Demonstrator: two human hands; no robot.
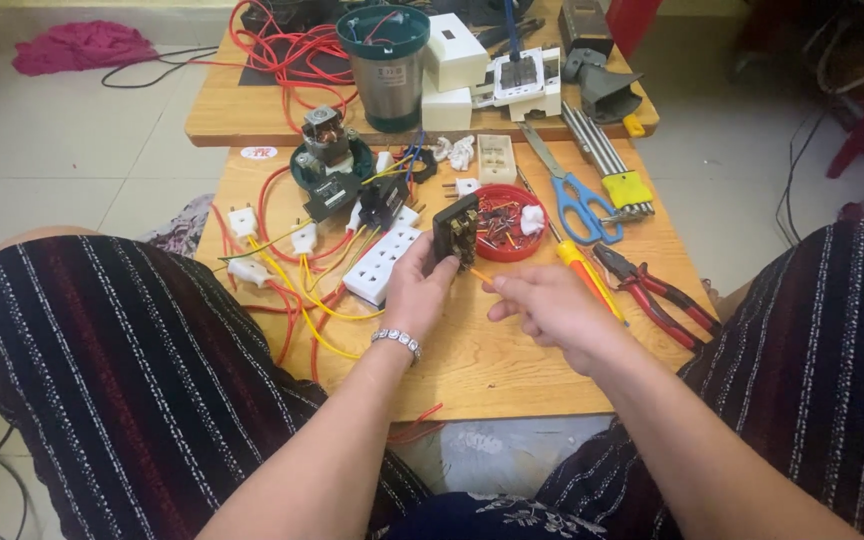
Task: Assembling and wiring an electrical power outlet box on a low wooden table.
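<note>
My left hand [415,290] holds a small black switch block [455,230] upright above the low wooden table [492,370]. A bead bracelet circles that wrist. My right hand [550,305] is just right of it, fingers pinched on a short orange wire piece [481,276] whose tip points toward the block. A white power strip [382,263] with yellow and red wires lies under the left hand.
A red round lid [509,223] with wire bits and blue-handled scissors [572,195] lie behind the hands. Red pliers [657,295] and a yellow screwdriver [587,275] lie at right. A motor [327,150], a steel jar [385,65] and white sockets [452,50] stand further back. My knees flank the table.
</note>
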